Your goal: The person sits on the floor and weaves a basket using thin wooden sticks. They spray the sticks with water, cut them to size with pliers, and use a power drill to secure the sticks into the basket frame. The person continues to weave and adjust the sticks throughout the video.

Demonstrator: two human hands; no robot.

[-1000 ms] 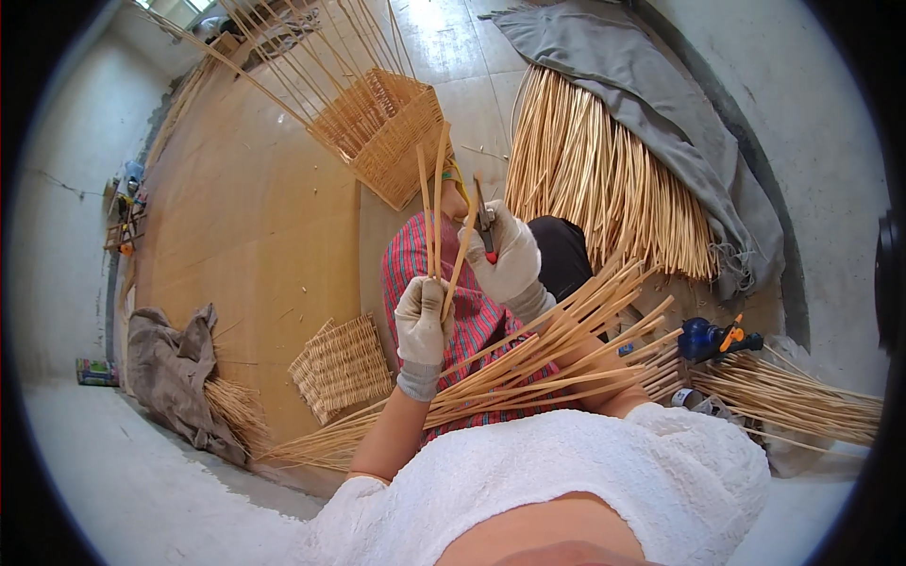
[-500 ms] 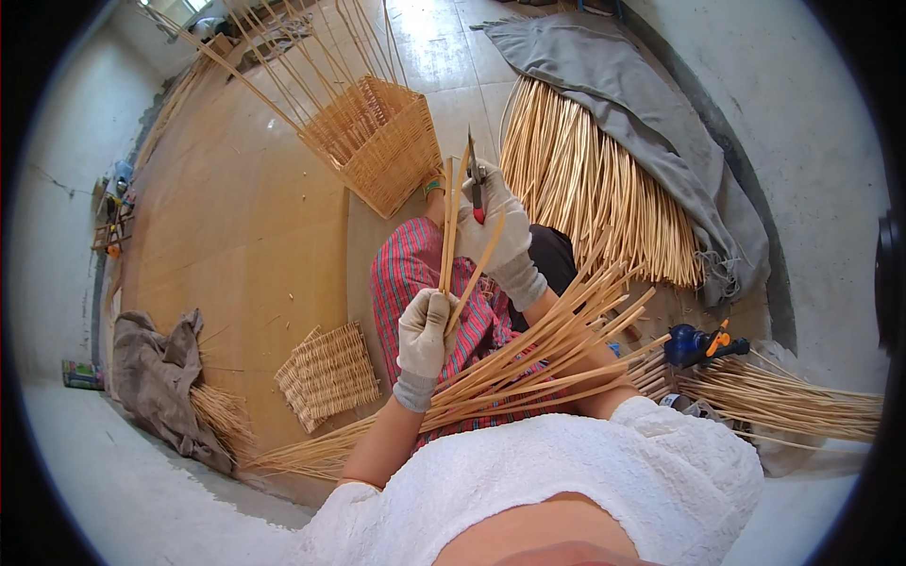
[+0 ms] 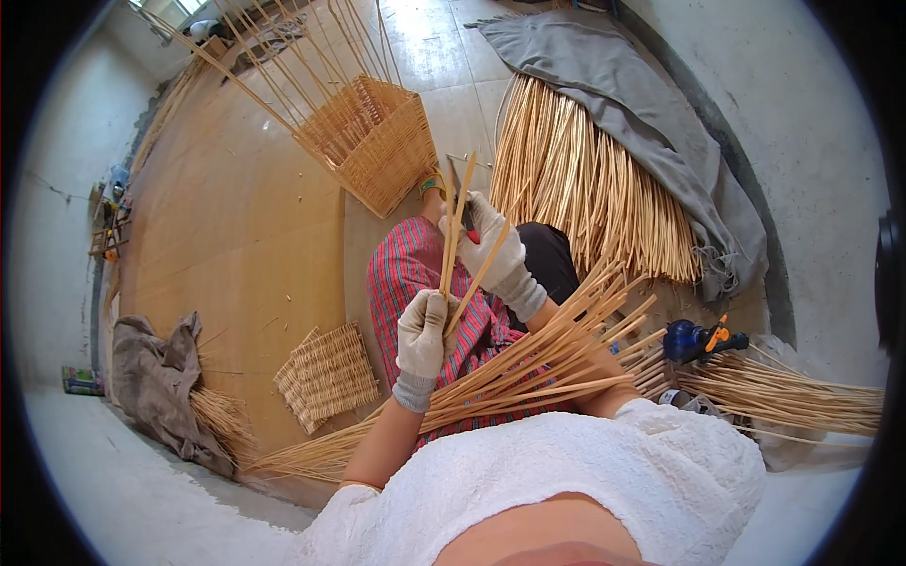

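far to the left of the striped cloth (image 3: 401,264) over the person's lap, a brown cloth (image 3: 156,382) partly covers thin canes (image 3: 222,415). nearer that striped cloth, on its left, lies a woven panel (image 3: 327,374); beyond it stands a basket (image 3: 401,156) with long unwoven stakes. over the striped cloth, the gloved left hand (image 3: 422,333) grips the cane strips (image 3: 447,250), two pointing up and one slanting right. just right of these, the gloved right hand (image 3: 491,241) is closed around a red-handled tool (image 3: 471,229); whether its fingers touch the strips, i cannot tell. a loose bundle (image 3: 528,368) crosses the striped cloth's near side, and a large cane pile (image 3: 585,179) lies beyond it to the right.

the step in hand looks like dressing the strips with the tool; the next move seems to call for a steady left grip, with the blade clear of the glove.
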